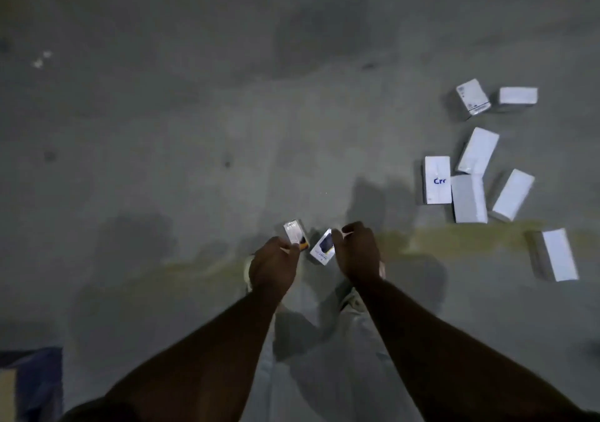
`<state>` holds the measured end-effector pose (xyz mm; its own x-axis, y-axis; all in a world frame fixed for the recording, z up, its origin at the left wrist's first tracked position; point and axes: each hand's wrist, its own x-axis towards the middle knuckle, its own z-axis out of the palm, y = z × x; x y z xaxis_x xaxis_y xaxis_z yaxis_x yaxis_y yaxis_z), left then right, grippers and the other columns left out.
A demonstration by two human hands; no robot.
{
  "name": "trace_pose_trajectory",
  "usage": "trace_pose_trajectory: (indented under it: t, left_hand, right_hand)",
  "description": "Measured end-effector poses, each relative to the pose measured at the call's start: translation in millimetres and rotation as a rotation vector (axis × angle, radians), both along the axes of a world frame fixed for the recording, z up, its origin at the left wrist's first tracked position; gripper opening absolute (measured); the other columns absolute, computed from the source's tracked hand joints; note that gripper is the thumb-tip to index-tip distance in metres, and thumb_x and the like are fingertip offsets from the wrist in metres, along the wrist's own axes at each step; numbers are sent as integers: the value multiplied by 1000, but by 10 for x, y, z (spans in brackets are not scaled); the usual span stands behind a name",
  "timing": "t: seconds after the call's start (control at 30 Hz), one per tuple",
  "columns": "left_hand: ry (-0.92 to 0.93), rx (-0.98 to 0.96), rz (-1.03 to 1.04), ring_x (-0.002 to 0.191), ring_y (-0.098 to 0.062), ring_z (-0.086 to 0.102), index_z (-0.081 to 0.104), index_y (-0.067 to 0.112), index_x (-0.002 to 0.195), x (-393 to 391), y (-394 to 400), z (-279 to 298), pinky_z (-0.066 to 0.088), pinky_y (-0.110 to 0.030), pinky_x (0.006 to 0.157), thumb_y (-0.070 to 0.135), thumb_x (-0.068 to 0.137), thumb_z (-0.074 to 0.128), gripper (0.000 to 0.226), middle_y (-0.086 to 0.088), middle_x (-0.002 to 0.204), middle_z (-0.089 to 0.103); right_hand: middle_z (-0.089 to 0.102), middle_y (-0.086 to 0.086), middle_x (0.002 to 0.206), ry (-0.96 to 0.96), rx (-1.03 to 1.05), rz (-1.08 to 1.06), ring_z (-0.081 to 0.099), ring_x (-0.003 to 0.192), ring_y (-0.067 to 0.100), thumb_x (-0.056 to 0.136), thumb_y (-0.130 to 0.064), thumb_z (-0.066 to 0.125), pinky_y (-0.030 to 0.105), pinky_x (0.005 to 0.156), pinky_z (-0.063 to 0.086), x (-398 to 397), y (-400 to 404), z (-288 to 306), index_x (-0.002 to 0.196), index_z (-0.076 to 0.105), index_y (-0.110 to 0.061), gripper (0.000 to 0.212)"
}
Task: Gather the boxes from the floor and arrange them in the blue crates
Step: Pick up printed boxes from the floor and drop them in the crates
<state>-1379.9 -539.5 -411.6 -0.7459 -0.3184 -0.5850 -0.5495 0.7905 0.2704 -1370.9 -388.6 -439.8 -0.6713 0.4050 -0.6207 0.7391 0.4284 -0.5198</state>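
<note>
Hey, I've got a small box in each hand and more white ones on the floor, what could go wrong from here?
1. The left hand and right hand each pinch a small box by an edge only; either might slip.
2. With both hands full, the white boxes scattered on the right can't be picked up yet.
3. The light is dim, and the lone box lies apart; it could be missed or stepped on.
</note>
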Motion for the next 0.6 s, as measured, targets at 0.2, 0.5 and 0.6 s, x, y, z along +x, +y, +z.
trace_pose_trajectory:
  t: [0.2,0.5,0.6]
  left_hand:
    - [-97,-16,-96,104,-30,65,67,15,102,-141,59,-1392,35,-27,70,42,94,59,29,-8,108,71]
    - [-233,-48,124,120,-35,56,43,2,135,-292,-71,-2989,49,-42,94,45,79,77,78,-18,130,56]
    - [-262,-32,244,127,-38,49,33,0,142,-323,-69,-3386,46,-44,98,46,74,83,96,-20,138,49]
  right_hand:
    - [63,17,102,-21,10,-26,59,99,32,92,-28,61,33,84,40,-130,-205,-1341,106,64,-2,30]
    - [57,22,106,-180,140,-138,53,106,39,87,-34,65,40,91,40,-133,-464,-2861,109,56,2,43]
    - [54,22,112,-282,137,-220,52,110,39,83,-47,67,39,91,41,-92,-515,-3240,114,48,0,59]
